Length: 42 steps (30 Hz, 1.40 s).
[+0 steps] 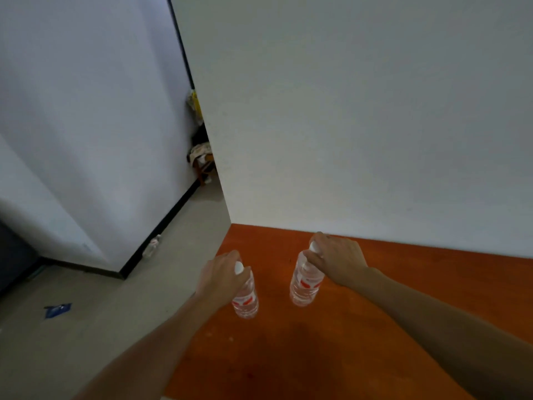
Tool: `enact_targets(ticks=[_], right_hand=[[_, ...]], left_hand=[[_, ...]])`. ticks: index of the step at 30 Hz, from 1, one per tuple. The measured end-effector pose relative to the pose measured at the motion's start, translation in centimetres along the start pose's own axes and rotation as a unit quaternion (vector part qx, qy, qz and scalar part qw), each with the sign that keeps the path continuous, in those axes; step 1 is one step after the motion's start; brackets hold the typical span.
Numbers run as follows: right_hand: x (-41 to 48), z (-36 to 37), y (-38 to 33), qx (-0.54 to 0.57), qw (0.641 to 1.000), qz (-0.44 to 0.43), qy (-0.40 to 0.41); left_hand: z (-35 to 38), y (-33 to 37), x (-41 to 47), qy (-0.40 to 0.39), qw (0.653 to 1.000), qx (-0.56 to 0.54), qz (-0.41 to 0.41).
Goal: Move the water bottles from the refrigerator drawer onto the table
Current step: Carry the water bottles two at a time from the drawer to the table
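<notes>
Closest in, two bare forearms reach out over an orange-brown desk [360, 327]. The left hand [219, 277] has its fingers curled round the neck of the left bottle [246, 300], just under the white cap. The right hand [337, 258] is wrapped over the top of the right bottle [305, 284] the same way, thumb on the neck and fingers over the cap.

Both bottles are clear plastic and upright, standing side by side but apart. The left one is near the desk's left edge and the right one is further in toward the wall. Their bases look to be right at the desk surface, though I honestly can't tell if they're fully set down. Each has a red and white label band, too blurry to read any brand. The contents look clear, and I can't make out the fill level.

A plain white wall [360, 111] runs along the back of the desk. Off to the left on the grey floor [86, 342] there's a blue scrap [57, 309]. Further back another clear bottle [152, 246] with a bit of red on it sits against the black skirting. Way down the gap there's a heap of clutter [202, 157] and something yellow [195, 103], both too blurry to name.
</notes>
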State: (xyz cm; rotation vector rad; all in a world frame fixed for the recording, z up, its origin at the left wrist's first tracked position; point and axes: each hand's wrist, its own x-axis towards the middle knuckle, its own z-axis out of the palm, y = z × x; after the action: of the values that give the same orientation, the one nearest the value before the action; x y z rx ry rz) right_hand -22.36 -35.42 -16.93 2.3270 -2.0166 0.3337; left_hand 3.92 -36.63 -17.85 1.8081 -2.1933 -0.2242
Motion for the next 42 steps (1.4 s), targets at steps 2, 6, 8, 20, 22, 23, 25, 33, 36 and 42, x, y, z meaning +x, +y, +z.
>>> enact_targets(ticks=[2, 6, 8, 20, 22, 23, 25, 33, 36, 42], right_hand=[[3.1, 1.1, 0.6, -0.002, 1.000, 0.005, 0.001], [9.5, 4.1, 2.0, 0.014, 1.000, 0.021, -0.004], [12.6, 5.8, 2.7, 0.021, 0.999, 0.028, -0.010], [23.0, 13.3, 5.3, 0.055, 0.995, 0.062, -0.050], [23.4, 13.5, 5.2, 0.058, 0.995, 0.066, -0.049], [23.5, 13.5, 5.2, 0.061, 0.995, 0.068, -0.047], [23.5, 13.3, 4.7, 0.065, 0.994, 0.071, -0.046], [19.9, 10.7, 3.9, 0.050, 0.984, 0.150, -0.086], [16.0, 8.4, 3.5, 0.036, 0.979, 0.182, -0.082], [3.7, 3.6, 2.4, -0.005, 0.963, 0.258, -0.078]], left_hand=[[0.8, -0.3, 3.8, -0.001, 1.000, -0.012, 0.005], [2.7, -0.2, 11.2, -0.014, 0.999, -0.028, 0.016], [4.0, 0.0, 15.1, -0.035, 0.999, -0.024, 0.025], [10.5, -0.8, 27.6, -0.070, 0.996, -0.018, 0.052], [10.8, -0.8, 28.2, -0.066, 0.996, -0.018, 0.049], [10.8, -0.8, 28.3, -0.065, 0.997, -0.021, 0.048], [10.7, -0.8, 28.2, -0.072, 0.996, -0.028, 0.049], [7.0, -1.7, 25.7, -0.068, 0.995, -0.017, 0.072], [5.4, -0.9, 23.1, -0.085, 0.990, 0.005, 0.116], [4.6, 3.1, 16.0, -0.152, 0.952, 0.014, 0.265]])
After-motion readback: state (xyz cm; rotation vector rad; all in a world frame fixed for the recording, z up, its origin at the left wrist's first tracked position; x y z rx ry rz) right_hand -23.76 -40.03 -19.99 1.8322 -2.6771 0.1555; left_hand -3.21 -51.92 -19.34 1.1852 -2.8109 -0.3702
